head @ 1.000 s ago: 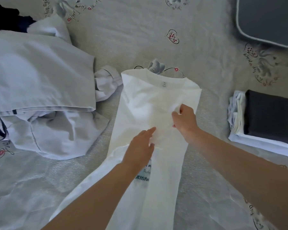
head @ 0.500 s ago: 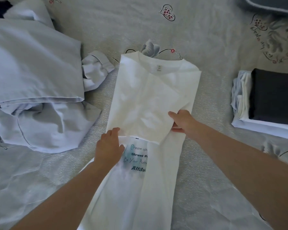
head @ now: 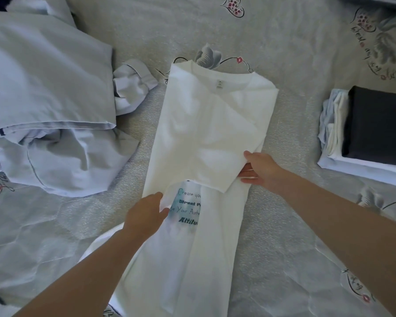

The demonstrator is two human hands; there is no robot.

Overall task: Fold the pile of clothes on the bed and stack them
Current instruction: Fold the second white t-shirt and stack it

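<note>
**White T-shirt half folded, a hand at each edge**

A white T-shirt [head: 206, 124] lies lengthwise in the middle of the bed [head: 284, 53], collar at the far end, its sides already turned in to make a long narrow strip. A sleeve panel is folded across the upper part, and below its edge some teal and black printed lettering shows.

The left hand [head: 146, 216] rests on the near left side of the strip, just beside the lettering, fingers curled around a fold of the cloth there. The right hand [head: 260, 170] is at the strip's right edge, thumb on top of the sleeve panel's corner and fingers tucked under it, pinching the fabric. The shirt's body runs between the two forearms towards the person.

To the left sits the unfolded pile [head: 44, 110] of pale blue clothes, close to the shirt but not touching it. Well off to the right stands the folded stack [head: 364, 138], a dark grey piece on top of lighter ones.
</note>
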